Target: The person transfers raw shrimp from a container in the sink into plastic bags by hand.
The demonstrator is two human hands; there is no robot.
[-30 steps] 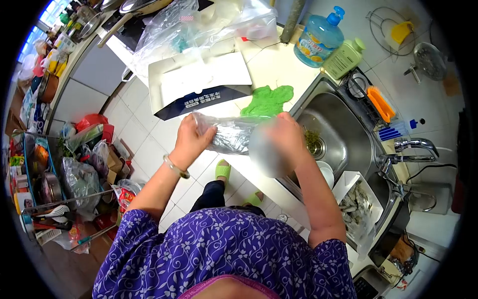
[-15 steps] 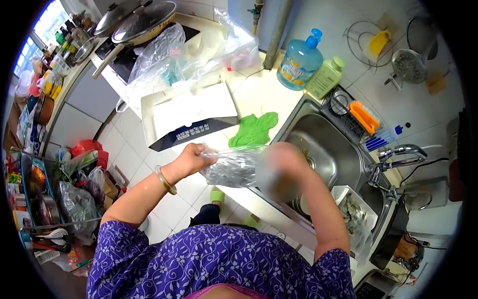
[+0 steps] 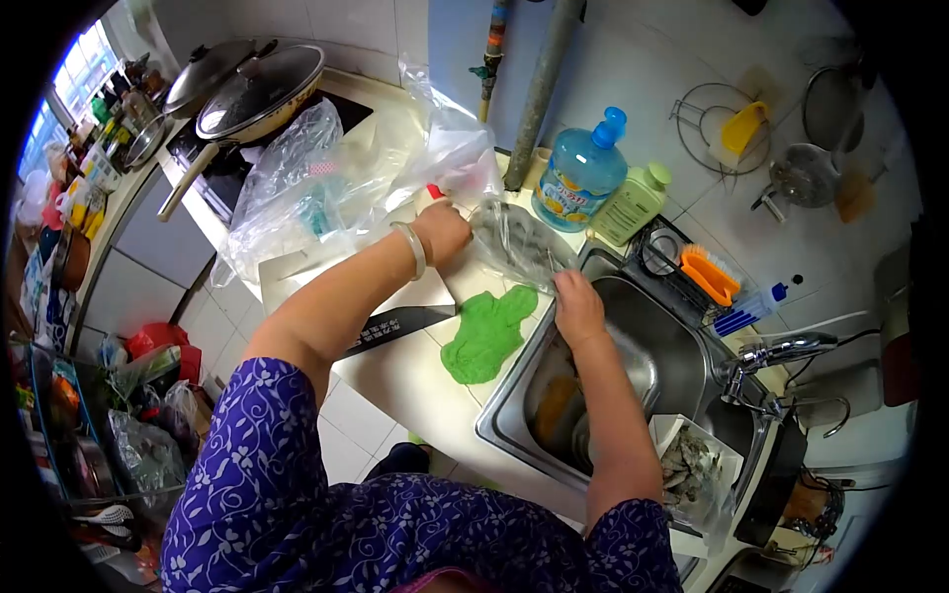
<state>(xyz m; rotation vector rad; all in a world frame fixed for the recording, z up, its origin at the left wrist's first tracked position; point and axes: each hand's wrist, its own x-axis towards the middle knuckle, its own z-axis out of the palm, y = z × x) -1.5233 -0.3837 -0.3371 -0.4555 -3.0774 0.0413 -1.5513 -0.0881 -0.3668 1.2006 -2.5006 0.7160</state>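
Between my two hands a clear plastic bag (image 3: 519, 242) with greyish contents is stretched above the counter, left of the blue bottle (image 3: 581, 173). My left hand (image 3: 442, 233), with a bangle at its wrist, is closed at the bag's left end, beside a small red item. My right hand (image 3: 579, 304) pinches the bag's right end over the sink's corner. Below the bag lies a green cloth (image 3: 486, 336). My left forearm crosses an open white and dark blue box (image 3: 400, 324) and hides part of it.
The steel sink (image 3: 633, 326) and faucet (image 3: 796, 346) are at the right, with a white tray of grey seafood (image 3: 689, 465) on the near side. Crumpled plastic bags (image 3: 287, 183) lie beside the stove, where a lidded pan's handle (image 3: 188, 180) sticks out. A green bottle (image 3: 633, 205) stands behind the sink.
Both hands have moved forward with the bag, from over the counter's front edge to the back of the counter. My left forearm now reaches across the box. The view has shifted.
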